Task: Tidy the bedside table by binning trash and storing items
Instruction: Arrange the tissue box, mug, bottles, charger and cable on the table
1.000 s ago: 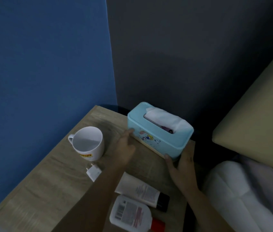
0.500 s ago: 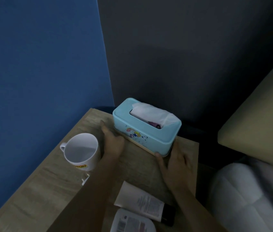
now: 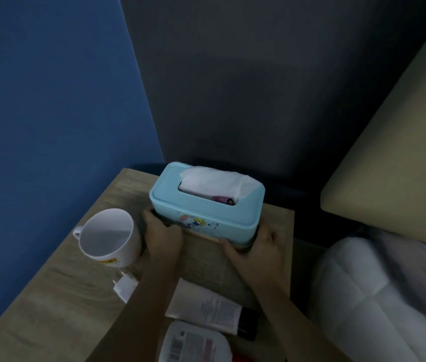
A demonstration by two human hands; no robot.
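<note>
A light blue tissue box [image 3: 201, 210] with a white tissue sticking out of its slot stands at the far edge of the wooden bedside table [image 3: 58, 304]. My left hand [image 3: 161, 235] grips its near left corner and my right hand [image 3: 255, 246] grips its near right corner. An empty white mug [image 3: 109, 237] stands just left of my left hand. A white charger plug [image 3: 124, 286] lies in front of the mug. A white tube with a black cap [image 3: 212, 309] and a white bottle [image 3: 196, 343] lie near the front edge.
A blue wall [image 3: 50, 100] rises on the left and a dark grey wall [image 3: 259, 87] behind the table. A beige headboard [image 3: 399, 142] and white bedding [image 3: 384, 293] lie to the right, close to the table's edge.
Both hands have slid the tissue box back and left toward the wall corner, and it now sits squarer to the table's far edge. The mug, plug, tube and bottle have not moved.
</note>
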